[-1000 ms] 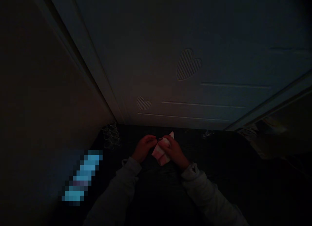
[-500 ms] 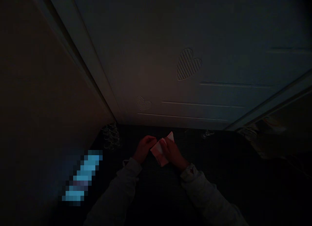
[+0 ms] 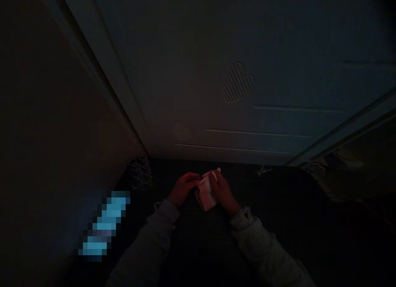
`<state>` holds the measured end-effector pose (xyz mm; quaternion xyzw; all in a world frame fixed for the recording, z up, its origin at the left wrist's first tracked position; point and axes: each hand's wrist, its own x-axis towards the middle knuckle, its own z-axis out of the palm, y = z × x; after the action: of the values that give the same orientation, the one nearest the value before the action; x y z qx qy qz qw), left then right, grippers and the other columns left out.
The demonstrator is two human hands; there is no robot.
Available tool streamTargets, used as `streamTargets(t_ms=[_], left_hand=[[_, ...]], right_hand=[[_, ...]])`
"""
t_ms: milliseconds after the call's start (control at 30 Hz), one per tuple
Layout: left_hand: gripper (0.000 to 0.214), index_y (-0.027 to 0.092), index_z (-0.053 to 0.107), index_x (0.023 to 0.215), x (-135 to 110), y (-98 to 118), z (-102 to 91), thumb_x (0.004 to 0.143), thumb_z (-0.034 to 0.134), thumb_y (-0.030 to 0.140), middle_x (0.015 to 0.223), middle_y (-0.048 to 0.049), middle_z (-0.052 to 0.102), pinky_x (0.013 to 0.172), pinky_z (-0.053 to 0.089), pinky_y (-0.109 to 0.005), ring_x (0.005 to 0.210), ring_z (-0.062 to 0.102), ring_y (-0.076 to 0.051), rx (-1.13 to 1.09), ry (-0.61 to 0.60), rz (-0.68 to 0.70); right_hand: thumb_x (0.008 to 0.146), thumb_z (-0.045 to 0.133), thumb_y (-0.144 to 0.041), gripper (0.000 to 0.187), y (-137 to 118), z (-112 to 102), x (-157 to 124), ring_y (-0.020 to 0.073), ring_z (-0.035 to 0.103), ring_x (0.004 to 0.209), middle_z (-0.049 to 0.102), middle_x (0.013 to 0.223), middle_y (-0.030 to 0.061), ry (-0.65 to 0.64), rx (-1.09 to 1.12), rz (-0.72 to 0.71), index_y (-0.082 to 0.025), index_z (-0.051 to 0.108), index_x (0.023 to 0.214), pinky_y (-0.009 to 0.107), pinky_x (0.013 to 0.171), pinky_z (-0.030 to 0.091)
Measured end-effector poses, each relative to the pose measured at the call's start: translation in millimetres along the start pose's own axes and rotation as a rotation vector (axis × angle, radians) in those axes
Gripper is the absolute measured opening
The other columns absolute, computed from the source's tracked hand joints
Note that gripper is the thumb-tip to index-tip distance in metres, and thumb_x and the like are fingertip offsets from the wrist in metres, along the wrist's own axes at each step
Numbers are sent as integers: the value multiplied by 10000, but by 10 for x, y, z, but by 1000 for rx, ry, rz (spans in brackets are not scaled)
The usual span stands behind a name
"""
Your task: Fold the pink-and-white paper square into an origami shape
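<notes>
Over dark surface [image 3: 262,204], gripping pinkish cloth or paper [image 3: 206,194] in right hand [image 3: 224,194], thumb across it, apparently for steadiness; holding left hand [image 3: 182,190] curled at its left edge, pinch undeterminable in dimness. Behind, noting clear ring-shaped items [image 3: 141,173], presumably set aside; beyond, facing heart-embossed panel [image 3: 198,93].

The right hand [image 3: 223,192] hides part of the pink-and-white folded sheet [image 3: 206,195]; whether the left hand [image 3: 182,188] touches it, I can't tell. The glowing blue oblong [image 3: 103,226] is blurred into blocks.
</notes>
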<state>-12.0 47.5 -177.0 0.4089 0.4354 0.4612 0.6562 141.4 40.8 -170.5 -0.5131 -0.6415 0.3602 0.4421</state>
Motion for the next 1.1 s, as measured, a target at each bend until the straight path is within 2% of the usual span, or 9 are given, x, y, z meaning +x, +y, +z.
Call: streamTargets(t_ms=[267,367,500,567,833,967,1100], left_hand=[[222,162,591,796,-14,15,2,585,645,201,802,-13,594,765,379,-293,786,534,-143,1,-9,5],[217,160,593,783,4,3,0,581,647,217,779,-15,595,738,381,-292,752,535,-141,-1,27,5],[204,167,586,775,23,-1,3,590,646,230,736,6,586,693,382,-269,706,534,-121,-56,54,-17],[205,166,582,772,26,1,6,589,650,229,735,9,584,685,384,-261,704,536,-116,-81,58,-23],[223,152,583,774,25,7,26,577,651,230,734,-1,583,647,397,-254,674,535,-111,-89,77,-42],[213,156,584,769,24,17,32,582,647,236,722,5,584,646,396,-252,673,534,-111,-84,76,-25],[208,168,590,783,12,32,32,597,636,248,748,0,597,672,394,-262,702,540,-123,-35,76,-20]], right_hand=[[844,293,-368,285,14,3,-10,129,502,658,539,711,7,62,65,53,-191,514,811,241,640,405],[843,307,-344,255,-47,-22,-26,131,519,730,559,782,15,4,64,24,-195,514,853,247,685,402],[754,479,-310,218,-117,-38,-36,151,523,821,562,903,23,-95,-6,-28,-198,493,941,264,722,403],[745,486,-279,212,-121,-33,-37,156,519,842,565,909,27,-121,-59,-55,-194,499,939,269,735,397],[761,454,-232,152,-34,13,-22,152,518,745,583,823,31,-171,-252,-101,-179,533,880,259,663,377],[777,454,-288,139,-47,12,-25,158,507,705,574,764,36,-196,-344,-107,-178,525,823,258,628,358],[786,440,-372,207,-64,7,-31,150,486,653,551,696,23,-188,-352,-103,-179,511,760,251,588,346]])
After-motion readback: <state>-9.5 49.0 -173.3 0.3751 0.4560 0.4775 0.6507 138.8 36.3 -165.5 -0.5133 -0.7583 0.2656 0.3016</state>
